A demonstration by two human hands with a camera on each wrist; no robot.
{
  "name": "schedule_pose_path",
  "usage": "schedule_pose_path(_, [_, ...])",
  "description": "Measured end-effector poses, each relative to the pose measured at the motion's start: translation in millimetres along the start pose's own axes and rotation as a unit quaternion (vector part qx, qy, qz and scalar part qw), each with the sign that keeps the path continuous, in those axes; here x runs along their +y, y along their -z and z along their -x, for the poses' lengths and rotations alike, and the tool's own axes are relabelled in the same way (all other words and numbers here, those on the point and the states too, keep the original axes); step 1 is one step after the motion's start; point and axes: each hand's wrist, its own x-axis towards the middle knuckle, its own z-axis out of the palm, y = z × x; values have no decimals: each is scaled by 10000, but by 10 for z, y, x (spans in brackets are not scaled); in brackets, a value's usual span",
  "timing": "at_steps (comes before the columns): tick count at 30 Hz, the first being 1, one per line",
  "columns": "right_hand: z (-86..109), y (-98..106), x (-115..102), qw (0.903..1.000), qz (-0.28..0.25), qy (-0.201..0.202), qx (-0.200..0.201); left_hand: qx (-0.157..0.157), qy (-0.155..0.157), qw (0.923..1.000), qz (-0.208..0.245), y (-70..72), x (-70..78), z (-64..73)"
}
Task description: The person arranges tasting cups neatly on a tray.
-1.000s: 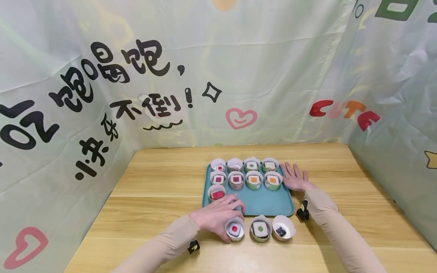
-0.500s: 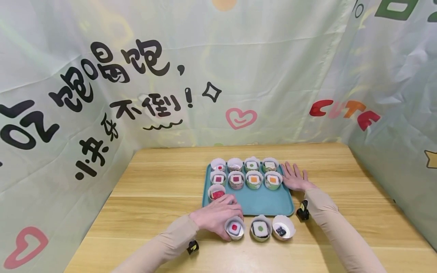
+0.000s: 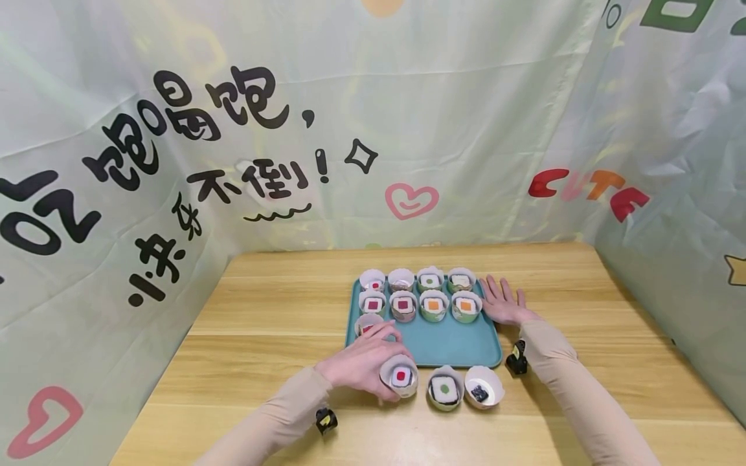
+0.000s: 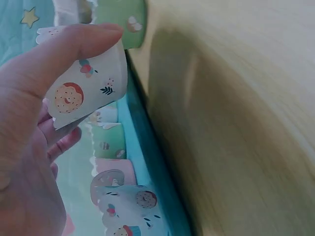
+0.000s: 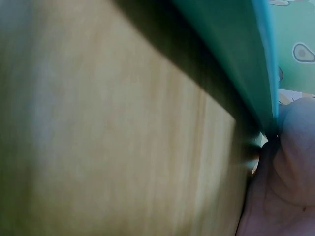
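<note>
My left hand grips a white paper baking cup by its side, in front of the blue tray's near edge. Inside the cup sits a white square piece with a red centre. The left wrist view shows my thumb pressed along the printed wall of this cup, which is tilted above the table. My right hand lies with fingers spread against the right edge of the tray. In the right wrist view that hand is at the tray's side wall.
Several filled cups stand in two rows at the tray's back, including one with an orange centre. A cup with red filling is partly behind my left hand. In front of the tray stand a green-dotted cup and a cup with a dark piece.
My left hand has closed round the red-centred cup and raised it slightly off the table, tilting it. My right hand has stayed at the tray's edge.
</note>
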Motion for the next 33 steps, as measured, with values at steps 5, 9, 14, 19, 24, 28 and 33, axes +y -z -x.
schedule_pose_path(5, [14, 23, -11, 10000, -9, 26, -2, 301, 63, 9995, -18, 46, -7, -8])
schedule_pose_path(9, [25, 50, -25, 9998, -180, 52, 2, 561, 127, 9980, -265, 64, -13, -23])
schedule_pose_path(14, [31, 53, -41, 9998, -197, 41, -3, 812, 384, 9954, -335, 49, -27, -38])
schedule_pose_path(19, [27, 34, -28, 9999, -145, 47, -10, 897, 616, 9938, -242, 45, -26, -70])
schedule_pose_path(24, [39, 30, -23, 9998, -191, 37, -51, 798, 690, 9939, -306, 55, -17, -123])
schedule_pose_path(28, [35, 19, -20, 9998, -212, 45, -54, 720, 664, 9939, -506, 54, -21, -174])
schedule_pose_path(33, [20, 9, -4, 9998, -186, 65, -39, 651, 651, 9927, -778, 43, -44, -237])
